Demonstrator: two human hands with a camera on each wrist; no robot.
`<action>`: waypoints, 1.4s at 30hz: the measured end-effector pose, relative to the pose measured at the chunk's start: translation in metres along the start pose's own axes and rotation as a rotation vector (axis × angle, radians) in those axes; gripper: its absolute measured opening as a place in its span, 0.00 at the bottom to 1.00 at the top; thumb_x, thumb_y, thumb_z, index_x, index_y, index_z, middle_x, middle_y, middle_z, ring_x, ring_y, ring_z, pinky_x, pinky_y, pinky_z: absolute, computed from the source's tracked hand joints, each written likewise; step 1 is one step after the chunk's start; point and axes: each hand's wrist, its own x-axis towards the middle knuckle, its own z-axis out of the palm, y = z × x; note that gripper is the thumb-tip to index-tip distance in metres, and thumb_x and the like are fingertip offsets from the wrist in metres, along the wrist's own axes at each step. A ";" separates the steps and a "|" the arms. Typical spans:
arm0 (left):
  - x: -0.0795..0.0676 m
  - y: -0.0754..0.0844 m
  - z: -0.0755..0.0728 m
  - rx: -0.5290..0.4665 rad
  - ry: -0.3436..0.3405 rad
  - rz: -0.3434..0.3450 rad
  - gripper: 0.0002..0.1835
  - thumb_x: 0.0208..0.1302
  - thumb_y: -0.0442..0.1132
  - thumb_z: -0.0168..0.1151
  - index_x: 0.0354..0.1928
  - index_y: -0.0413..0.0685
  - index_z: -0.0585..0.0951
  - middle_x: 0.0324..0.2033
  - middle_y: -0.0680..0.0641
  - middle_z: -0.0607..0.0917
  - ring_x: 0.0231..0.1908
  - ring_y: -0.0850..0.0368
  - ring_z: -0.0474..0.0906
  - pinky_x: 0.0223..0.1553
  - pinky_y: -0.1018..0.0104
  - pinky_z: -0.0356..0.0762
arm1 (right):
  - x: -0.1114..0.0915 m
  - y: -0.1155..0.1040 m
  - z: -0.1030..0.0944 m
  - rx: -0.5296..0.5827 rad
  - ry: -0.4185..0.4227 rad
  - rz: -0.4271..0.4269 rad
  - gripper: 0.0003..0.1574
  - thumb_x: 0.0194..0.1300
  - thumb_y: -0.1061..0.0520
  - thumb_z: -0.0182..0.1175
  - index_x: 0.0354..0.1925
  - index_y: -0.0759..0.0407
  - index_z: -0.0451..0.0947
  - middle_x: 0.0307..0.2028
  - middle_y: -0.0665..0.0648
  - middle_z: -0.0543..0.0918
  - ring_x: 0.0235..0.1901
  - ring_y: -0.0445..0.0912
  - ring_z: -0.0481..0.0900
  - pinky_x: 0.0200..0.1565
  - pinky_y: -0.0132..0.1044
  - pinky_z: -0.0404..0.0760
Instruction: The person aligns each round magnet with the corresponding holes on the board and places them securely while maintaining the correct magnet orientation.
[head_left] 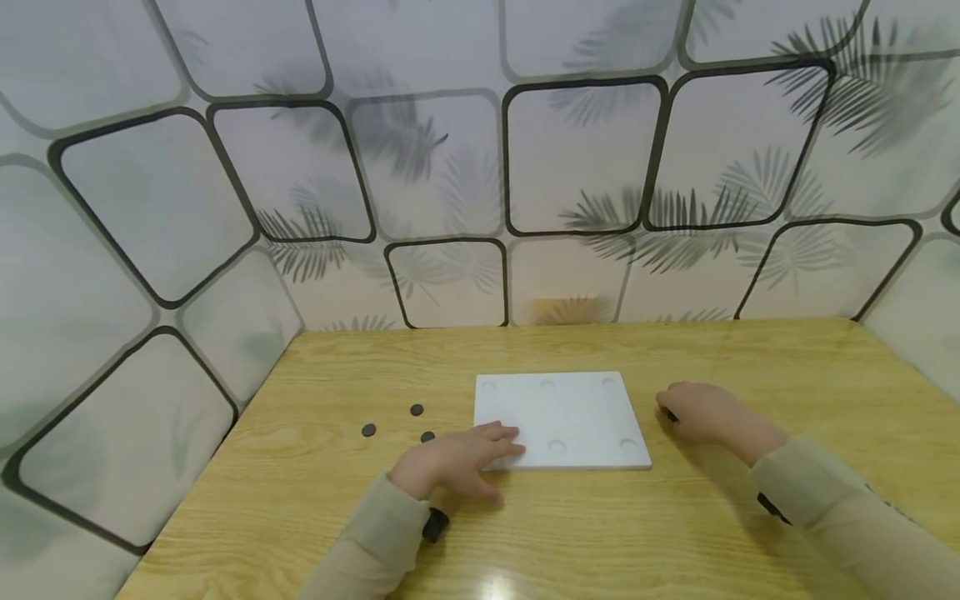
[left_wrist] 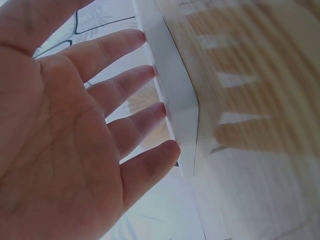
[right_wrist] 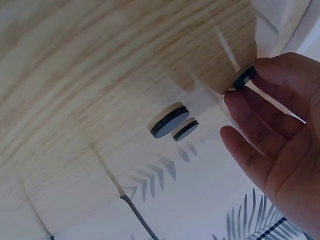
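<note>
A white board [head_left: 577, 417] with several shallow round recesses lies flat on the table. My left hand [head_left: 467, 460] is spread over its near left corner. In the left wrist view, the fingertips [left_wrist: 159, 110] touch the side of the board [left_wrist: 175, 95]. Right of the board, my right hand [head_left: 708, 410] pinches a small black disc [right_wrist: 244, 77] between thumb and fingers, just above the tabletop. Two more discs, a larger-looking one [right_wrist: 170, 121] and a smaller-looking one [right_wrist: 186, 130], lie near that hand in the right wrist view; the head view does not show them.
Three dark discs, a left one [head_left: 368, 430], a far one [head_left: 417, 409] and a near one [head_left: 427, 437], lie left of the board on the wooden table [head_left: 585, 533]. A patterned wall [head_left: 577, 158] stands along the table's back edge. Each wrist carries a black device.
</note>
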 end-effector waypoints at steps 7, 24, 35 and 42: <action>0.001 0.000 0.002 -0.008 0.005 0.003 0.35 0.53 0.48 0.63 0.64 0.55 0.63 0.65 0.53 0.54 0.65 0.56 0.44 0.61 0.61 0.49 | 0.000 0.000 0.000 0.032 0.008 0.014 0.15 0.51 0.70 0.54 0.19 0.54 0.64 0.19 0.48 0.64 0.20 0.41 0.59 0.22 0.34 0.61; -0.001 0.000 0.004 -0.012 0.005 -0.015 0.35 0.53 0.48 0.63 0.64 0.55 0.63 0.65 0.53 0.54 0.65 0.55 0.44 0.61 0.61 0.49 | 0.009 0.006 0.000 0.073 -0.046 -0.003 0.16 0.47 0.72 0.54 0.19 0.54 0.64 0.17 0.48 0.64 0.19 0.41 0.59 0.22 0.33 0.61; 0.001 -0.001 0.005 -0.003 0.006 0.001 0.35 0.53 0.48 0.63 0.64 0.55 0.62 0.66 0.53 0.54 0.65 0.55 0.43 0.61 0.60 0.49 | 0.012 0.003 -0.006 0.079 -0.071 -0.028 0.15 0.48 0.71 0.56 0.18 0.54 0.64 0.17 0.48 0.64 0.19 0.41 0.58 0.22 0.32 0.59; 0.001 0.000 0.002 -0.003 0.001 -0.001 0.35 0.53 0.48 0.63 0.64 0.54 0.63 0.65 0.52 0.54 0.65 0.54 0.44 0.61 0.60 0.48 | 0.015 0.001 -0.010 0.089 -0.026 -0.063 0.15 0.49 0.69 0.56 0.18 0.55 0.62 0.17 0.49 0.62 0.19 0.41 0.57 0.22 0.32 0.57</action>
